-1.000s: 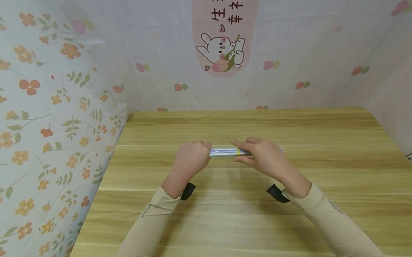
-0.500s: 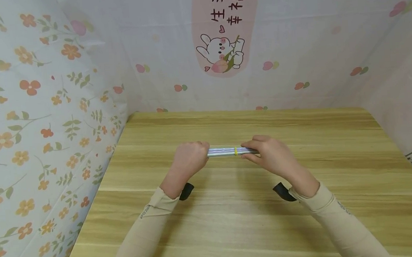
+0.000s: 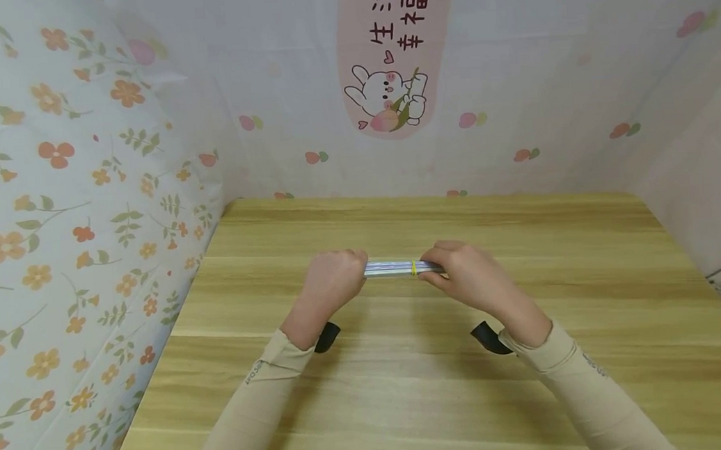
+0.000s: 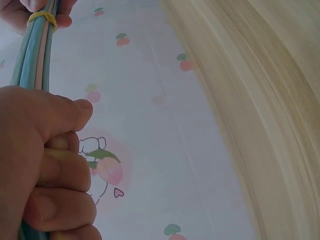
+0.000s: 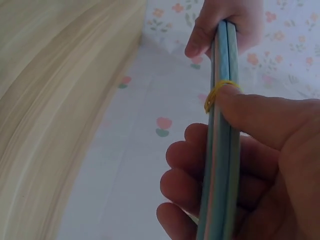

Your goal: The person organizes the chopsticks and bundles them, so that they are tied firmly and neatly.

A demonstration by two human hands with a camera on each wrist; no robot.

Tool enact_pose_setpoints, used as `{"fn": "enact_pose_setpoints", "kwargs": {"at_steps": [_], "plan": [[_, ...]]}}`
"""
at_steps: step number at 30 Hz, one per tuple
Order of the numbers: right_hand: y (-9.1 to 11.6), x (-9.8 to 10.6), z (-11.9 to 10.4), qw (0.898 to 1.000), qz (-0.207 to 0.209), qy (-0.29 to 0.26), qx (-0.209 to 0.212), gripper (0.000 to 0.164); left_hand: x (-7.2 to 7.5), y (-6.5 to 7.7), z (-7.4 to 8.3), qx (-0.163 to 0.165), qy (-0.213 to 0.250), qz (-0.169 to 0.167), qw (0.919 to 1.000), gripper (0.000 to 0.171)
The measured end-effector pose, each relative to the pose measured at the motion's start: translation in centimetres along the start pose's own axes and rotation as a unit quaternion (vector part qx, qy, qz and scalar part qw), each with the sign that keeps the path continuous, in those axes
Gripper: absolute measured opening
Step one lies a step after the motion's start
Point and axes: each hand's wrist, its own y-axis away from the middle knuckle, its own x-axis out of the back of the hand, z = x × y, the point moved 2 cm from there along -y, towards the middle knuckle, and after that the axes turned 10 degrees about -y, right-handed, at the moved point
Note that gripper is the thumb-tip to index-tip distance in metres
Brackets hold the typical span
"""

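Observation:
A bundle of slim pastel pencil-like sticks [image 3: 389, 268] is held level above the table, its colours blue, green and pink. My left hand [image 3: 334, 280] grips its left part in a fist, fingers wrapped round it in the left wrist view. A yellow rubber band [image 5: 215, 96] circles the sticks between the hands, nearer the right one. My right hand [image 3: 472, 281] holds the right part; in the right wrist view its thumb presses at the band while the other fingers curl beneath the bundle [image 5: 220, 165]. Both ends of the bundle are hidden by the hands in the head view.
Beneath the hands lies a wood-grain table [image 3: 403, 389]. A white cloth [image 3: 533, 94] with fruit prints and a rabbit picture hangs behind it. Flowered cloth [image 3: 83, 202] covers the left side. Black curved pieces [image 3: 327, 337] sit at both wrists.
My right hand has slid right along the bundle, off the band in the head view, then slightly back left. My left hand keeps its grip almost unmoved. The head view has tilted up slightly.

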Motion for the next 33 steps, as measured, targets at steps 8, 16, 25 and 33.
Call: {"fn": "enact_pose_setpoints", "kwargs": {"at_steps": [8, 16, 25, 33], "plan": [[-0.43, 0.05, -0.39, 0.999, -0.005, -0.026, 0.027, 0.016, 0.14, -0.07, 0.01, 0.002, -0.005, 0.004, 1.0, 0.045], [-0.47, -0.13, -0.49, 0.999, -0.016, -0.044, 0.009, 0.025, 0.26, -0.14, -0.06, -0.002, -0.006, 0.008, 0.9999, 0.043], [-0.55, -0.65, -0.43, 1.0, 0.0, -0.021, -0.005, 0.035, 0.16, -0.35, -0.14, -0.006, -0.007, 0.001, 1.0, 0.031], [-0.56, -0.91, -0.52, 1.0, 0.007, -0.017, -0.012, 0.039, 0.08, -0.22, -0.12, -0.007, -0.013, 0.006, 0.9999, 0.027]]}}
